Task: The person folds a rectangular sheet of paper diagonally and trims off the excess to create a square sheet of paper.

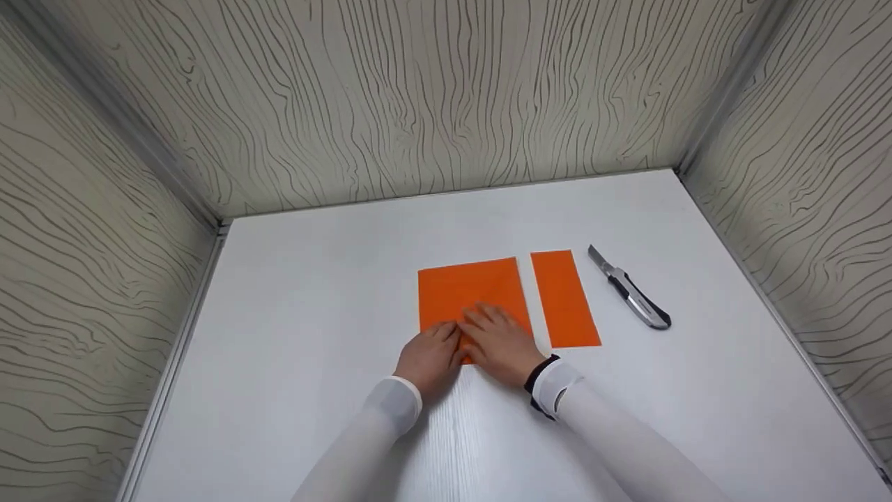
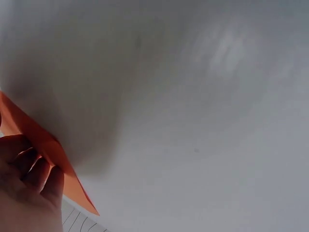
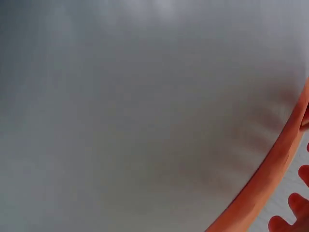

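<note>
A square orange sheet of paper (image 1: 453,296) lies near the middle of the white table. At its near edge my left hand (image 1: 431,355) bends its fingers and appears to pinch the paper. My right hand (image 1: 503,346) rests on the sheet's lower right part, its fingers spread. The thumbs come close together at the near edge, where the hands partly cover the sheet. In the left wrist view, fingers (image 2: 50,186) meet the paper, which looks creased and slightly raised. The right wrist view shows the sheet's curved edge, with parted fingertips (image 3: 295,205) at the frame's right side.
An orange paper strip (image 1: 566,300) lies just right of the square, a narrow gap between them. Farther right is a utility knife (image 1: 631,289), its blade out and pointing away to the upper left. Wood-patterned panels (image 1: 446,97) stand at the table's back and sides.
</note>
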### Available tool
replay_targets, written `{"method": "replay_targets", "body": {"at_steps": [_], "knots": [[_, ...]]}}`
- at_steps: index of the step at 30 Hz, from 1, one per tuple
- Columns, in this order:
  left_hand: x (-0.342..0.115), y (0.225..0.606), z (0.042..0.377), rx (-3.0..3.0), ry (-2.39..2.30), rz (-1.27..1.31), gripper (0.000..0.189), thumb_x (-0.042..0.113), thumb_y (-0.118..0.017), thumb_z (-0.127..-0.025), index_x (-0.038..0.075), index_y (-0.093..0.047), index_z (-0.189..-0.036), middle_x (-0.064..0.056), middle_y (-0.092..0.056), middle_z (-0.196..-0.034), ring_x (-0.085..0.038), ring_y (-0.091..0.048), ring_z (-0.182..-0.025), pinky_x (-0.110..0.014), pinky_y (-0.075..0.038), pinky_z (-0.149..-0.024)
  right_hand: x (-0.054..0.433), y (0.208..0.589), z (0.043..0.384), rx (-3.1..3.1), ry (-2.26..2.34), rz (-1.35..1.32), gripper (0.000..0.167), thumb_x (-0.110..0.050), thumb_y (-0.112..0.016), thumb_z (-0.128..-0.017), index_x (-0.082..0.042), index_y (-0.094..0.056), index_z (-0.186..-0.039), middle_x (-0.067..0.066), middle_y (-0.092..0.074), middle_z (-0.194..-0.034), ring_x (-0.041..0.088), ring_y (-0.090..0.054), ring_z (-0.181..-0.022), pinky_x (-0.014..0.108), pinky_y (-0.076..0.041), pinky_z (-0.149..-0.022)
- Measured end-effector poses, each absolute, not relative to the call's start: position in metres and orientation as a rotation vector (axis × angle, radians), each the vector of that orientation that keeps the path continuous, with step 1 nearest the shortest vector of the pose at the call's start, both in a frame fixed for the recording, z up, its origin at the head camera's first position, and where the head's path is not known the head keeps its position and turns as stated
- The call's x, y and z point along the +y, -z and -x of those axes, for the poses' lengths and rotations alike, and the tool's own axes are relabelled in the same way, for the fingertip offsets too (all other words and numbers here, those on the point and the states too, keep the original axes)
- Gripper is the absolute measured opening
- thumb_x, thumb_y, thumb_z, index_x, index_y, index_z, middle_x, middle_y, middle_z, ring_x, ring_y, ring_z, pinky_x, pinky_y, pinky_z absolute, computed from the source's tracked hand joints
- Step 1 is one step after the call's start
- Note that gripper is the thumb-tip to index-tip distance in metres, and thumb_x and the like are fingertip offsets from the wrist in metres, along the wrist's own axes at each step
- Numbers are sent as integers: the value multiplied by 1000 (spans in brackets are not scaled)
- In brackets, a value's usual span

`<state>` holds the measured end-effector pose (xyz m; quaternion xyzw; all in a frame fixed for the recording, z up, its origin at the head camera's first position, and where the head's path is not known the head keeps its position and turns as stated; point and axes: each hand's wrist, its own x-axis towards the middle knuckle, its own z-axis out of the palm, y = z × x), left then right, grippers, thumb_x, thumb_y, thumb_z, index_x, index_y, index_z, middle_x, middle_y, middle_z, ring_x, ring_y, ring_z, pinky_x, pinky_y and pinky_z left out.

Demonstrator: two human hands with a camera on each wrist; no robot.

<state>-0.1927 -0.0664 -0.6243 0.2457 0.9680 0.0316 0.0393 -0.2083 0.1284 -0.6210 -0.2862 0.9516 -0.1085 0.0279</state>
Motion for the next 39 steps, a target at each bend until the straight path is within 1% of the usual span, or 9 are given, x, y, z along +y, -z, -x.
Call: {"method": "replay_targets", "body": {"at_steps": [3, 7, 12, 18, 21, 27, 30, 34, 39], "knots": [[-66, 626, 194, 2983, -77, -782, 53, 42, -44, -109, 13, -49, -153, -2, -50, -154, -21, -47, -141, -37, -38, -115, 122, 620, 205, 2862, 314, 879, 60, -46, -41, -109, -12, -41, -158, 5, -39, -162, 30, -25, -153, 50, -19, -123], [-66, 625, 193, 2973, -73, -773, 54, 44, -42, -110, 14, -47, -155, -2, -49, -156, -20, -45, -142, -37, -37, -116, 122, 618, 209, 2854, 243, 837, 61, -50, -35, -110, -13, -43, -157, 5, -41, -161, 30, -30, -151, 51, -21, -122], [-66, 626, 190, 2974, -72, -733, 54, 43, -46, -109, 13, -50, -153, -2, -47, -157, -20, -43, -144, -37, -36, -116, 130, 618, 223, 2893, 215, 763, 60, -50, -36, -110, -12, -45, -156, 8, -40, -161, 32, -32, -150, 52, -23, -122], [-65, 630, 187, 3005, -43, -683, 55, 45, -49, -107, 16, -49, -154, -1, -46, -158, -22, -42, -144, -38, -35, -117, 140, 620, 247, 2953, 295, 630, 60, -46, -39, -110, -7, -44, -155, 14, -40, -160, 37, -32, -149, 54, -24, -121], [-66, 631, 185, 3034, -36, -682, 54, 46, -49, -107, 17, -51, -153, -1, -49, -153, -22, -45, -139, -37, -38, -116, 144, 622, 258, 2968, 307, 568, 62, -46, -39, -110, -4, -42, -155, 17, -38, -161, 40, -31, -148, 54, -24, -121], [-69, 636, 180, 3082, -100, -719, 52, 43, -50, -107, 16, -54, -150, -1, -53, -135, -19, -50, -123, -31, -45, -108, 151, 626, 274, 2993, 352, 454, 64, -44, -42, -109, -1, -40, -156, 22, -34, -161, 45, -26, -149, 55, -24, -121], [-73, 636, 177, 3089, -57, -789, 50, 42, -49, -108, 15, -55, -150, -1, -56, -132, -19, -52, -122, -29, -46, -106, 151, 628, 277, 3002, 348, 433, 64, -44, -43, -109, -1, -39, -156, 22, -33, -162, 44, -25, -149, 55, -24, -120], [-81, 632, 169, 3049, 50, -878, 50, 42, -47, -109, 16, -53, -151, 1, -56, -144, -20, -51, -133, -32, -43, -111, 150, 627, 277, 3012, 345, 447, 64, -42, -48, -108, 1, -40, -155, 23, -33, -162, 45, -27, -149, 56, -26, -119], [-95, 631, 160, 2915, 43, -881, 57, 46, -36, -110, 20, -35, -161, 1, -34, -165, -20, -30, -151, -38, -25, -122, 150, 627, 275, 3013, 349, 439, 66, -43, -51, -107, 0, -39, -156, 24, -31, -162, 44, -26, -149, 56, -25, -120]]}}
